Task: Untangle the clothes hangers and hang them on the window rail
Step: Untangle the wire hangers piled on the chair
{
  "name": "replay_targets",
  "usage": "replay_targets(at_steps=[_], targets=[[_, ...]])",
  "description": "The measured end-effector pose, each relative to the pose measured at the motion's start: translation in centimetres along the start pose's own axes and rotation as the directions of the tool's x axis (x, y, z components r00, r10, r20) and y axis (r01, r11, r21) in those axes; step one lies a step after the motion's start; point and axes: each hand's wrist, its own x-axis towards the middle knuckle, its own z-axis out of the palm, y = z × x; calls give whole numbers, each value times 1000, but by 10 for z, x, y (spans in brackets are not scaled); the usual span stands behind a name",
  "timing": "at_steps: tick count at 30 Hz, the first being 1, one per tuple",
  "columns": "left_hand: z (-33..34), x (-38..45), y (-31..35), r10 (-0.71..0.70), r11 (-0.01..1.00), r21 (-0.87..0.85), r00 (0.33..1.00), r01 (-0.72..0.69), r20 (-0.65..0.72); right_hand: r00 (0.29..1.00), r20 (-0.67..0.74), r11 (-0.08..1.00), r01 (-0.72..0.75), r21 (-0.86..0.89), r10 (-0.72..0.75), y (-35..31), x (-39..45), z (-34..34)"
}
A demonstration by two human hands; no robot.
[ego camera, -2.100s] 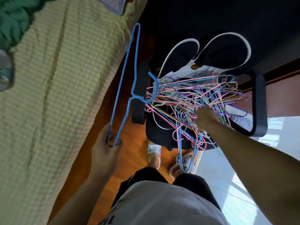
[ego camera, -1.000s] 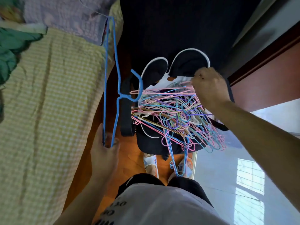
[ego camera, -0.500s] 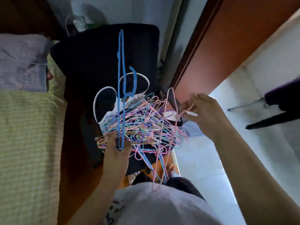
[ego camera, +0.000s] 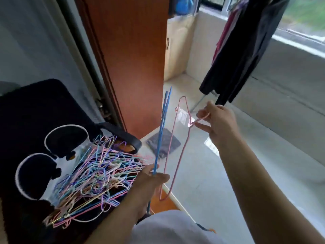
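left hand (ego camera: pixel 151 180) grips blue hanger (ego camera: pixel 162 131) | right hand (ego camera: pixel 217 121) pinches pink hanger (ego camera: pixel 177 148) neck | I'd keep them apart, hooks up, clear of pile (ego camera: pixel 95 175) lower left

Thin coated-wire hangers (ego camera: pixel 98 175); glossy floor tiles (ego camera: pixel 219 173); reddish wooden door (ego camera: pixel 133 59).

A reddish wooden door (ego camera: pixel 130 64) opens onto a pale tiled floor (ego camera: pixel 246 155) below bright windows (ego camera: pixel 302 20).

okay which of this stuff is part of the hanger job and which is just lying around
Job: blue hanger gripped by left hand; pink hanger pinched by right hand; tangled hanger pile.
Just around: hanging dark clothes, grey floor mat, wooden door.
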Motion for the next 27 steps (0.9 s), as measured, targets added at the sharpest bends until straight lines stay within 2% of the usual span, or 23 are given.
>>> replay_targets(at_steps=[4,7,10,13,17,19,22,27], targets=[[86,16,-14,-34,999,-24,999,35,42,997,-74,1000,17,16,-16,-27,10,-87],[182,15,-25,-86,990,-97,986,100,142,979,-203,999,29,36,-21,-49,21,-177],[256,15,-24,-100,990,-77,978,116,186,958,-283,998,53,46,-38,-63,26,-251],[311,17,-15,-115,989,-60,969,132,221,954,-268,991,121,-62,-133,-56,25,-301],[383,18,-8,-34,992,126,977,8,211,941,-231,956,198,-215,-246,-8,18,-350],[413,16,-4,-23,993,121,967,-9,253,966,-201,966,113,-232,-161,16,13,-355],[450,17,9,0,986,161,959,-48,283,977,-213,992,-38,-116,13,33,16,-366],[501,38,52,-54,998,46,903,38,427,982,-181,996,-28,83,43,3,47,-397]])
